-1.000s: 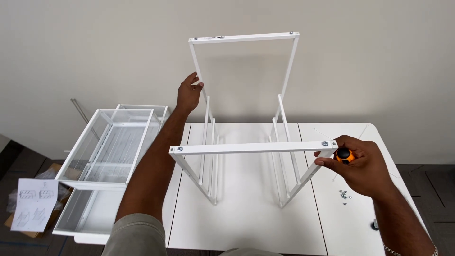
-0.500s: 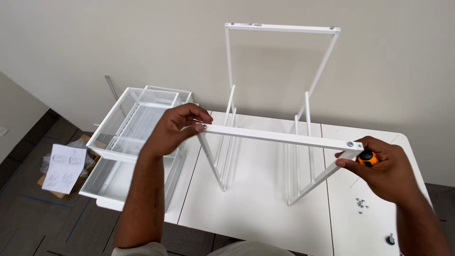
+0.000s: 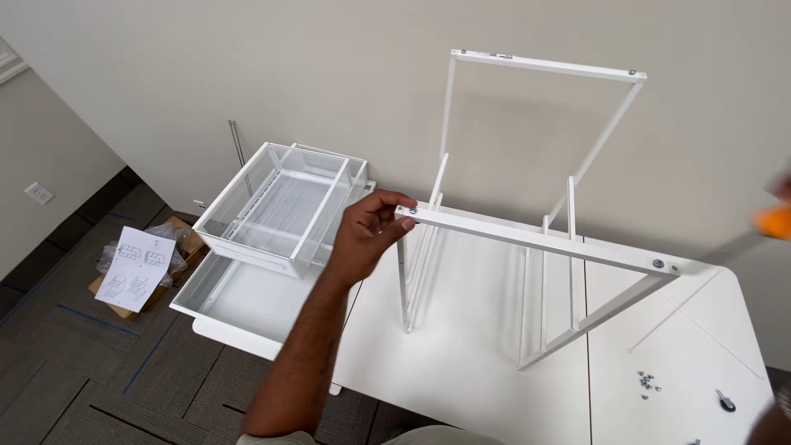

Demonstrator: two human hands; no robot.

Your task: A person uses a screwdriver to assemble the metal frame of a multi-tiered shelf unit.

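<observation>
Two mesh drawers (image 3: pixel 276 206) sit stacked at the far left, overhanging the edge of the white table (image 3: pixel 494 371), with a sheet of printed instructions (image 3: pixel 136 268) lying on cardboard on the carpet below them. Just right of the drawers, the left hand (image 3: pixel 362 235) is closed on the near end of the white metal frame (image 3: pixel 535 239), thumb and fingers pinching the top crossbar beside its corner screw. The frame stands upright on the table, its thin side rails running down to the tabletop and its tall back loop rising against the wall.

Judging by the slim tubing, the frame looks light but rigid, and probably a bit wobbly and top-heavy until every joint is tight; the painted bars look smooth, so a firm pinch at a corner, where the bars meet, seems the best hold, rather than mid-span on a rail.

Further right, loose screws (image 3: pixel 647 383) and a small dark caster-like part (image 3: pixel 725 401) lie on the table near the frame's right foot, where they could be knocked or rolled over. At the far right edge an orange tool (image 3: pixel 774 221) shows only as a blur; the right hand is mostly out of frame, so I cannot tell how it grips.
</observation>
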